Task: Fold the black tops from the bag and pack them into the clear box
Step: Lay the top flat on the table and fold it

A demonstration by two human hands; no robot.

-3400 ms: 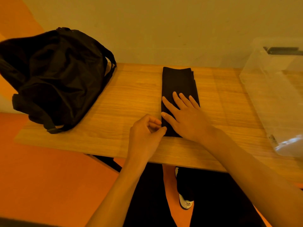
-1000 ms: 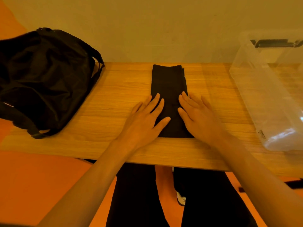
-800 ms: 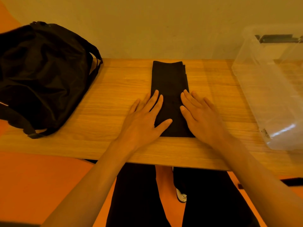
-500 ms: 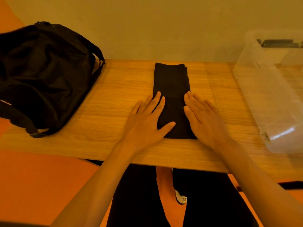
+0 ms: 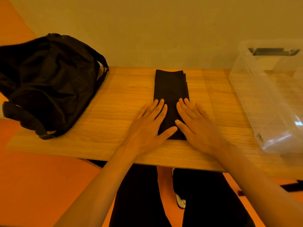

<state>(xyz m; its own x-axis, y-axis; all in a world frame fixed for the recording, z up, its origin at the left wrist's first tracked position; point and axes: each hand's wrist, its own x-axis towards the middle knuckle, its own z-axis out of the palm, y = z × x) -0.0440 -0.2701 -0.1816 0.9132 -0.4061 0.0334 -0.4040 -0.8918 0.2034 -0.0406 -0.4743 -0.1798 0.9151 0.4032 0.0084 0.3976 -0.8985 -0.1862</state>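
Two hands lie flat on one folded garment. The left hand (image 5: pixel 147 126) and right hand (image 5: pixel 195 126) rest palm-down on the near end of the black top (image 5: pixel 170 86), fingers straight and slightly spread. The left hand lies partly on the garment's left edge and partly on the worktop (image 5: pixel 123 99). The right hand lies likewise across the right edge, and the thumbs nearly meet over the fabric. Neither hand grips or pinches anything.

The black top is folded into a long narrow strip. It runs from near the front edge of the worktop toward the wall, with layered edges showing along its far right side. The bag (image 5: pixel 49 82), dark and slumped, sits at the left end of the worktop, well apart from the strip. Whether more tops are inside it cannot be told. The clear box (image 5: pixel 270 95) stands at the right end, open at the top. No black fabric is visible through its walls in the part that shows, and the frame cuts off its right side.

Judged progress: early. One top appears folded lengthwise and is being pressed flat. It probably needs a crosswise fold or two to shorten it before it goes into the box, and nothing appears packed yet. Any tops in the bag would follow the same sequence.
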